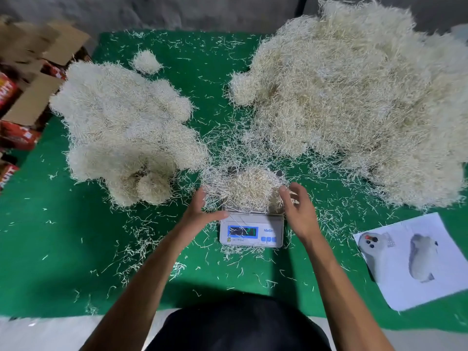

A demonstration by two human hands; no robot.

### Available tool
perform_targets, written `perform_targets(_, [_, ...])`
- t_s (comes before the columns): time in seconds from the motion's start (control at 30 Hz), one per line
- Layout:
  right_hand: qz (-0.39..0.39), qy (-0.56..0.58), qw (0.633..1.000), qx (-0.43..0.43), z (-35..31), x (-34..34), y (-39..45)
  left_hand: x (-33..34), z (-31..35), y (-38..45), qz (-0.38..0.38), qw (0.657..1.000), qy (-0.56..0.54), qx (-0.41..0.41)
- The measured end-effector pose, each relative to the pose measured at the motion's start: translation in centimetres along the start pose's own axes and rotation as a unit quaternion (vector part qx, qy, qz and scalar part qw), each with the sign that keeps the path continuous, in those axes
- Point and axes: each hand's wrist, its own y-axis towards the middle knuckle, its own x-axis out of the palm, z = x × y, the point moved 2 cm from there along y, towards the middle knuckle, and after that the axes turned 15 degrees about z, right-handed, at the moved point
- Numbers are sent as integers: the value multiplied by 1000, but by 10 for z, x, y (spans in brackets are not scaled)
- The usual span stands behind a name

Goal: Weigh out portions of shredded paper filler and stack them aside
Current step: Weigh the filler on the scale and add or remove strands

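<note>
green mat [177, 287]: hands, left [200, 214] and right [298, 211], loosely cupping portion [249, 188] edges on scale [252, 230].

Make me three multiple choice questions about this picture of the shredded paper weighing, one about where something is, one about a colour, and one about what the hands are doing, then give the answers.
1. Where does the printed sheet lie?
A. right of the scale
B. under the scale
C. on the left pile

2. What colour is the table cover?
A. blue
B. green
C. grey

3. What are the hands doing?
A. pressing the scale's buttons
B. resting flat on the sheet
C. cupping the portion on the scale from both sides

Answers:
1 A, the sheet lies at the table's right edge.
2 B, green shows between the shreds.
3 C, the left hand and right hand flank the small heap, fingers curved at its edges.
</note>
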Motion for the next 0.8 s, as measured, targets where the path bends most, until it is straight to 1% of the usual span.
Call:
perform_targets(0.03, [-7, 8, 1000, 4, 3, -1, -1, -1, -2, -1, -7, 1000, -17, -8])
perform_targets(0.17, [-5, 16, 1000, 26, 13, -7, -5, -4, -3, 0, 20, 988, -142, -64])
perform_targets(0.3, [-8, 8, 1000, 21, 22, -8, -10, -7, -6, -9, 18, 970, -233, -67])
perform_targets(0.47, [8, 2, 1000, 24, 28, -8, -14, -10, -1, -19, 29, 959, -273, -70])
perform_targets(0.57, [68, 10, 998, 3, 27, -9, -13, -14, 0, -18, 34, 955, -285, -68])
perform_targets(0.6, [96, 15, 995, -12, 22, -7, -11, -15, 0, -15, 44, 948, -304, -86])
perform_targets(0.63, [123, 21, 992, -26, 16, -3, -6, -14, 1, -7, 58, 930, -341, -123])
perform_targets(0.7, [160, 41, 986, -35, -4, 10, 7, -6, 1, 11, 105, 883, -402, -217])
perform_targets(0.77, [145, 52, 987, -32, -30, 33, 17, 11, 13, 28, 131, 883, -381, -239])
perform_targets(0.8, [122, 42, 991, -42, -41, 47, 19, 20, 22, 33, 144, 893, -353, -237])
